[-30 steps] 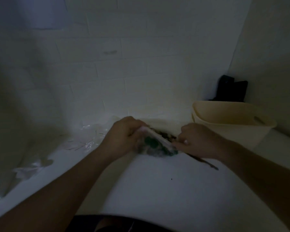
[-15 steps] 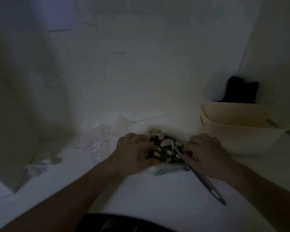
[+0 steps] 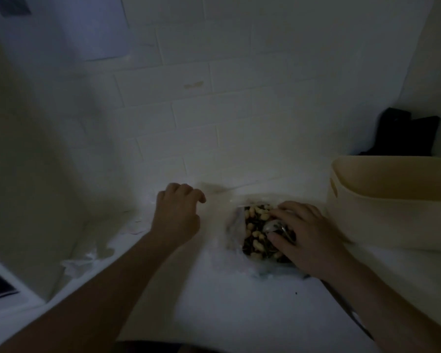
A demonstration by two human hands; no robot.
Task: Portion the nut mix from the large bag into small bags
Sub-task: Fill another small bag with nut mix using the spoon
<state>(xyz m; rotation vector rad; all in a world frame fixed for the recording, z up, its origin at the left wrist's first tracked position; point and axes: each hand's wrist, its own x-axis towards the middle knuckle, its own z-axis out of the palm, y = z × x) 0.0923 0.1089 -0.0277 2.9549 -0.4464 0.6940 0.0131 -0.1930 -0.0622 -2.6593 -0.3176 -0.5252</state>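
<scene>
The large bag (image 3: 233, 225) lies open on the white counter, with pale and dark nut mix (image 3: 253, 233) showing in its mouth. My right hand (image 3: 311, 240) rests over the right side of the opening, thumb and fingers on a metal spoon (image 3: 271, 225) whose bowl sits in the nuts. The spoon's handle runs back under my right forearm. My left hand (image 3: 176, 215) hovers left of the bag, apart from it, fingers loosely curled and holding nothing. Crumpled clear small bags (image 3: 130, 225) lie just beyond and left of that hand.
A cream plastic basket (image 3: 392, 200) stands at the right, close to the large bag. A black object (image 3: 407, 133) sits behind it in the corner. A white tiled wall rises at the back. More clear plastic (image 3: 84, 261) lies at the counter's left edge.
My left hand has let go of the large bag and moved left toward the clear small bags. My right hand has shifted onto the spoon in the nuts. The bag now lies open.
</scene>
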